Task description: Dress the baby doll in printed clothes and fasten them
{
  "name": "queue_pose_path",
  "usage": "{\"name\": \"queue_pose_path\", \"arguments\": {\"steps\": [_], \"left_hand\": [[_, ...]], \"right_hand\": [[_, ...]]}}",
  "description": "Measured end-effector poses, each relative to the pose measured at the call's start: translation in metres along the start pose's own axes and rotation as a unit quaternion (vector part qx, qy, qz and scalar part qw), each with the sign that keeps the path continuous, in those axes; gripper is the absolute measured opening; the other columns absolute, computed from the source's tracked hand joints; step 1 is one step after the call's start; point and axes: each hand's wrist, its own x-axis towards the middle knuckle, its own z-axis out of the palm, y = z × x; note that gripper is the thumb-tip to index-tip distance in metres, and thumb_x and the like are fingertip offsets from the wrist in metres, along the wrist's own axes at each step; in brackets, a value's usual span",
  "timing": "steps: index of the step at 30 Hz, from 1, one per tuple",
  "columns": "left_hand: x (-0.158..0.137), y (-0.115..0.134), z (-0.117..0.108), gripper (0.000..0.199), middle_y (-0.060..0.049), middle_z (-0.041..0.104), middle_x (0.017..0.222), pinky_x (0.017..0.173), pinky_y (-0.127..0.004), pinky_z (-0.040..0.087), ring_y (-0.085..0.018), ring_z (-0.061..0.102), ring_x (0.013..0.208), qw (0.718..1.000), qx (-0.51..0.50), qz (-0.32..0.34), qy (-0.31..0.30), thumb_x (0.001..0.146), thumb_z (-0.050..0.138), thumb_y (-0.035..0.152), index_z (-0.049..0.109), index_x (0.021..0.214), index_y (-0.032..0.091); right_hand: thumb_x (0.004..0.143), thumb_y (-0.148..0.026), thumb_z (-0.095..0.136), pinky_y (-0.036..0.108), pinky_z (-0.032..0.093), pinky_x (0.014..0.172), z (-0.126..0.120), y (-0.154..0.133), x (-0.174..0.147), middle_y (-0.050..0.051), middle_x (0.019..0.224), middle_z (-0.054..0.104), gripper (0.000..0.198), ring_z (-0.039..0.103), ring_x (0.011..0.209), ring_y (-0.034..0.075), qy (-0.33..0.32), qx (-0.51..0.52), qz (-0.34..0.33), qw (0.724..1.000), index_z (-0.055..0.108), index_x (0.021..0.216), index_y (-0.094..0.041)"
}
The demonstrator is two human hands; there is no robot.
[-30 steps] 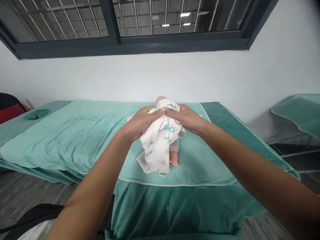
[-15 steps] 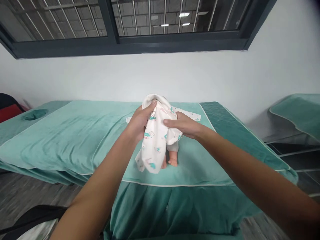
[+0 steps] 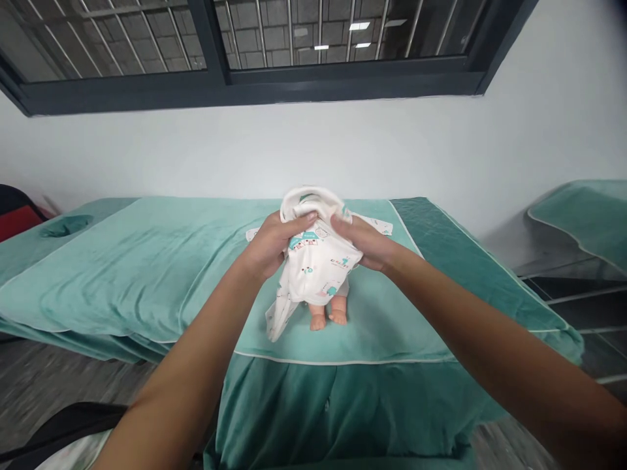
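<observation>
A white baby shirt (image 3: 313, 271) with teal and pink prints hangs between my hands, gathered at its top. My left hand (image 3: 277, 241) is closed on its left edge, thumb over the cloth. On the other edge my right hand (image 3: 365, 241) grips it, thumb also on top. Below the hem show the bare feet and lower legs of a baby doll (image 3: 337, 310) on the bed; the shirt hides its upper body. One sleeve dangles at the lower left. Patterned white cloth sticks out on both sides behind my hands; whether it belongs to another garment I cannot tell.
A massage bed (image 3: 147, 261) with a teal cover and a face hole at the left stands against the white wall. Above it is a dark-framed window (image 3: 264, 85) with bars. At the right a teal-draped piece (image 3: 588, 222) stands beside a metal rack (image 3: 582, 297).
The shirt has been spread wider and its front now faces me. My right hand has shifted up to the gathered top edge. More of the doll's feet shows.
</observation>
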Motion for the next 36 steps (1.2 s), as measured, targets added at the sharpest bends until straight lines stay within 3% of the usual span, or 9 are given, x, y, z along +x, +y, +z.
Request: {"name": "queue_pose_path", "arguments": {"steps": [3,7,10,15,18,26,29,33,36], "left_hand": [[0.002,-0.003,0.002,0.038,-0.009,0.075,0.098,0.076,-0.033,0.053,-0.024,0.070,0.088,1.000,-0.007,-0.007,0.004,0.075,0.077,0.041,0.072,0.104,0.017],[-0.001,-0.005,-0.002,0.046,-0.011,0.074,0.105,0.081,-0.035,0.054,-0.025,0.070,0.093,0.998,-0.004,-0.041,-0.051,0.076,0.077,0.044,0.069,0.112,0.016],[-0.002,-0.008,-0.005,0.053,-0.012,0.075,0.105,0.082,-0.036,0.054,-0.027,0.071,0.094,0.992,-0.015,-0.069,-0.102,0.069,0.083,0.034,0.067,0.116,0.016],[0.006,-0.013,0.006,0.049,-0.012,0.075,0.101,0.092,-0.040,0.052,-0.031,0.070,0.101,0.989,-0.144,0.022,-0.010,0.076,0.076,0.042,0.068,0.114,0.012],[0.009,-0.014,0.016,0.049,-0.012,0.075,0.103,0.095,-0.041,0.051,-0.032,0.068,0.106,0.981,-0.189,0.033,-0.004,0.079,0.071,0.047,0.067,0.115,0.014],[0.001,-0.017,0.009,0.049,-0.012,0.074,0.103,0.086,-0.039,0.053,-0.028,0.070,0.097,0.993,-0.102,-0.054,-0.020,0.077,0.076,0.040,0.066,0.117,0.013],[0.000,-0.019,0.003,0.050,-0.013,0.074,0.101,0.080,-0.036,0.052,-0.026,0.069,0.092,0.992,-0.029,-0.108,-0.054,0.075,0.078,0.040,0.067,0.115,0.012],[-0.003,-0.030,0.002,0.052,-0.014,0.074,0.099,0.074,-0.035,0.052,-0.027,0.069,0.089,0.979,0.040,-0.190,-0.054,0.067,0.082,0.044,0.071,0.107,0.012],[-0.010,-0.045,0.005,0.053,-0.013,0.074,0.100,0.072,-0.036,0.052,-0.028,0.068,0.089,0.966,0.058,-0.243,-0.059,0.065,0.082,0.045,0.072,0.106,0.015]], "right_hand": [[0.074,-0.050,0.079,0.035,0.055,0.083,0.006,-0.001,-0.007,0.005,0.095,0.074,0.044,0.069,0.093,0.023,-0.070,-0.051,0.023,0.996,0.068,0.106,-0.022],[0.078,-0.053,0.074,0.034,0.054,0.087,0.010,-0.003,-0.003,0.004,0.097,0.073,0.038,0.067,0.098,0.022,0.022,0.008,-0.028,0.999,0.067,0.101,-0.024],[0.078,-0.059,0.070,0.036,0.055,0.086,0.008,0.000,0.004,0.005,0.098,0.073,0.046,0.067,0.101,0.025,0.064,0.073,-0.020,0.995,0.065,0.106,-0.024],[0.082,-0.067,0.059,0.041,0.054,0.092,0.010,0.011,0.008,0.006,0.103,0.073,0.057,0.065,0.108,0.027,0.075,0.157,-0.059,0.983,0.061,0.120,-0.024],[0.082,-0.067,0.059,0.041,0.053,0.094,0.012,0.017,0.001,0.005,0.107,0.073,0.059,0.064,0.111,0.027,0.054,0.153,-0.065,0.985,0.059,0.124,-0.026],[0.080,-0.066,0.061,0.041,0.053,0.091,-0.034,0.014,-0.014,0.007,0.109,0.073,0.057,0.064,0.110,0.029,0.040,0.072,0.007,0.997,0.067,0.115,-0.021],[0.075,-0.062,0.070,0.034,0.054,0.079,-0.049,0.007,-0.018,0.007,0.095,0.075,0.051,0.068,0.093,0.025,0.026,0.005,0.060,0.998,0.072,0.100,-0.017],[0.071,-0.045,0.081,0.027,0.051,0.069,-0.040,0.010,-0.030,0.007,0.089,0.074,0.041,0.067,0.078,0.019,-0.054,-0.088,0.182,0.978,0.074,0.095,-0.012],[0.073,-0.045,0.080,0.028,0.051,0.072,-0.022,0.023,-0.050,0.009,0.097,0.075,0.044,0.068,0.082,0.020,-0.026,-0.063,0.232,0.970,0.073,0.104,-0.013]]}}
